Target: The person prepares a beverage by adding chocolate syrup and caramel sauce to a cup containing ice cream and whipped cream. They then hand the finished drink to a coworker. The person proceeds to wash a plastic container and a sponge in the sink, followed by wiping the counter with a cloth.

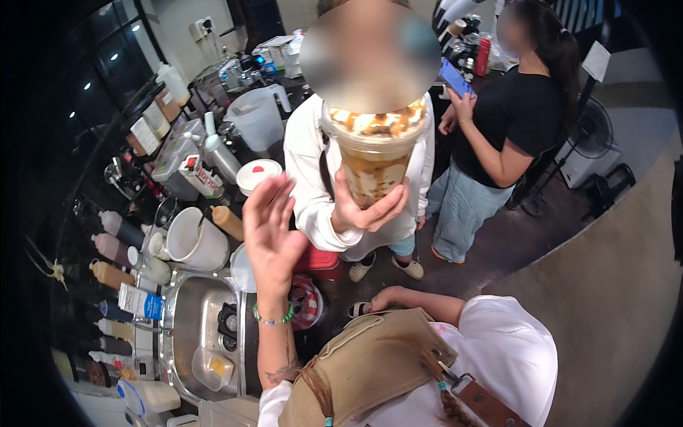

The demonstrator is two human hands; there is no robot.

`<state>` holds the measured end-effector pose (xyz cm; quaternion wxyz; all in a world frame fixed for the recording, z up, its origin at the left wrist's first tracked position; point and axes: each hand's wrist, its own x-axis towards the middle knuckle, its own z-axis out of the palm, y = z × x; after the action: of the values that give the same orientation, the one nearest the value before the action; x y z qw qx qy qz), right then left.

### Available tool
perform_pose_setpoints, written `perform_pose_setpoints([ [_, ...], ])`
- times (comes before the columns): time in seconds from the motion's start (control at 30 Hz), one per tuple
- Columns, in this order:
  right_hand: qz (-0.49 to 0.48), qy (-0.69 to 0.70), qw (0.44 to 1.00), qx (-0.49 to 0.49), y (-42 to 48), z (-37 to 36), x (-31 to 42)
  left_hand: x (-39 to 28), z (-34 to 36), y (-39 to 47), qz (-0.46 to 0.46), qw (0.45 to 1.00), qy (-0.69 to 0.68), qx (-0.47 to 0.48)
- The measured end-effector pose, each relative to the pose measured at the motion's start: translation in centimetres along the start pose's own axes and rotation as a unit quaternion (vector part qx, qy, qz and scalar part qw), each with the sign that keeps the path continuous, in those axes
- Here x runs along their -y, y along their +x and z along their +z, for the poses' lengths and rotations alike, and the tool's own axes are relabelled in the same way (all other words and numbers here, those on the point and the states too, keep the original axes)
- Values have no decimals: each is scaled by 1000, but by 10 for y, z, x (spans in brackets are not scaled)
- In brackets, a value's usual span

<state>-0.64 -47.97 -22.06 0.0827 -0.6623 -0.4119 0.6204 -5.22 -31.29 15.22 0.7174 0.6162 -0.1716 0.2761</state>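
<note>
My left hand (272, 235) is raised with its fingers apart and holds nothing; a green bead bracelet circles the wrist. Before me a person in a white long-sleeved top holds up a clear plastic cup (376, 160) of layered brown iced drink with caramel drizzle on top. The cup is in that person's hand, just right of my raised hand and apart from it. Low at my waist, beside my tan apron (363, 363), is my right hand (385, 299), partly hidden by the forearm and apron; its fingers are not clearly seen.
At the left are a steel sink (200, 331) with a plastic container in it, a white bucket (197, 240), sauce squeeze bottles (112, 275) and a clear pitcher (259, 117). A second person in a black shirt holds a phone (455, 77) at the right, near a fan (587, 128).
</note>
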Motion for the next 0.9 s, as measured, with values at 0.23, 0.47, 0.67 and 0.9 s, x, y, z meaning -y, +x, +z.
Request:
perform_pose_setpoints([
  [0.23,-33,60,997,-19,3,20,-21,83,-48,-109,-228,957,-111,-138],
  [0.47,-10,38,997,-63,17,41,-31,204,-121,-290,-499,814,256,154],
  [0.67,3,54,994,-95,16,54,-41,213,-130,-401,-692,635,260,226],
  [0.9,-23,10,993,-116,9,45,-23,195,-118,-423,-719,618,262,180],
])
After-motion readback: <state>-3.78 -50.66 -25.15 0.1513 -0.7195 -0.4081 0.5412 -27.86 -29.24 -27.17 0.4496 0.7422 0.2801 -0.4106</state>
